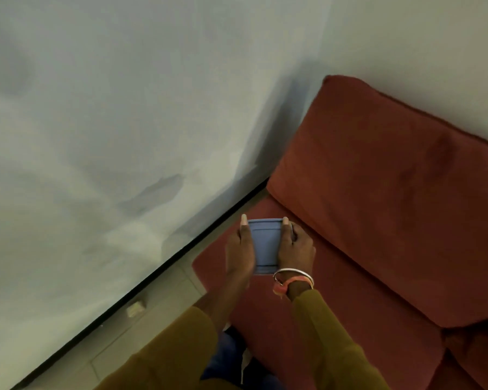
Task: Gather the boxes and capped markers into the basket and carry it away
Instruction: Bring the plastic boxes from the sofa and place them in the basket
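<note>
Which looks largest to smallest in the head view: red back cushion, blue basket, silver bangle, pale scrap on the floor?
1. Red back cushion
2. Blue basket
3. Silver bangle and pale scrap: close; the scrap lies farther off on the floor, so not ranked.

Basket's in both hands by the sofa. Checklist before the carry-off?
1. Left hand grips the blue basket on its left side: ok.
2. Right hand grips the opposite side: ok.
3. Boxes and capped markers inside: cannot tell, contents not visible.
4. Basket lifted off the red sofa seat: cannot tell.
5. Floor along the wall free to walk: not ok, a small pale object lies by the baseboard.
</note>
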